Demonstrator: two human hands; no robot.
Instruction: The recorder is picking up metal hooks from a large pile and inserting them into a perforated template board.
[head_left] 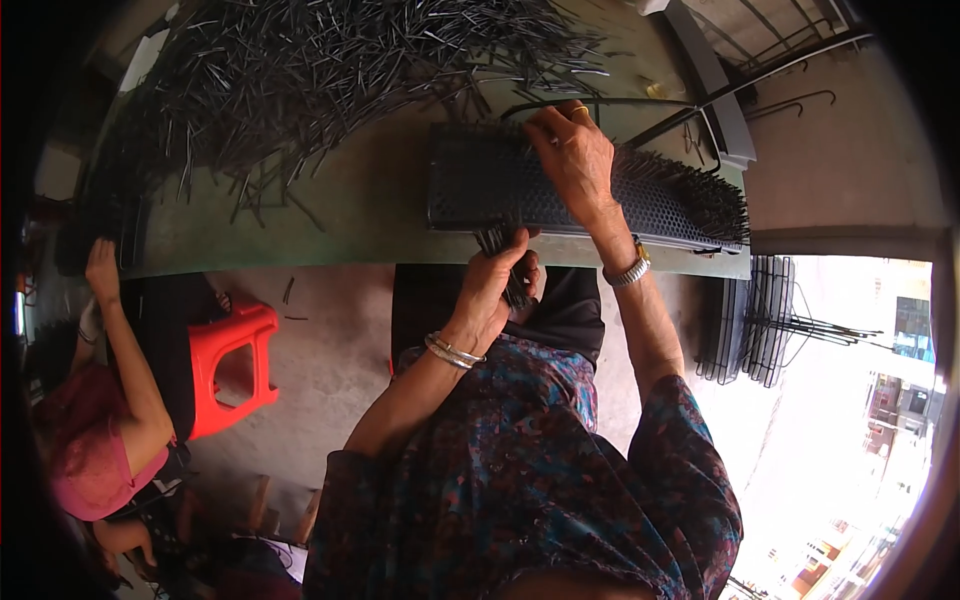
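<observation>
My left hand (487, 287) is closed around a bundle of short, thin black sticks (494, 239) just below the table's near edge. Above the dark perforated tray (480, 185), my right hand (575, 155) has its fingers pinched together; whatever is between the fingertips is too small to make out. Upright black sticks (715, 195) stand densely in the holes at the tray's right end and along its far edge. Bare holes show across its left and middle parts. A watch is on my right wrist, bangles on my left.
A large heap of loose black sticks (300, 80) spreads over the green table (365, 225). Black metal bars (690, 105) cross beyond the tray. A co-worker (125, 420) works at the left, beside a red stool (235, 370). Dark racks (750, 320) stand at the right.
</observation>
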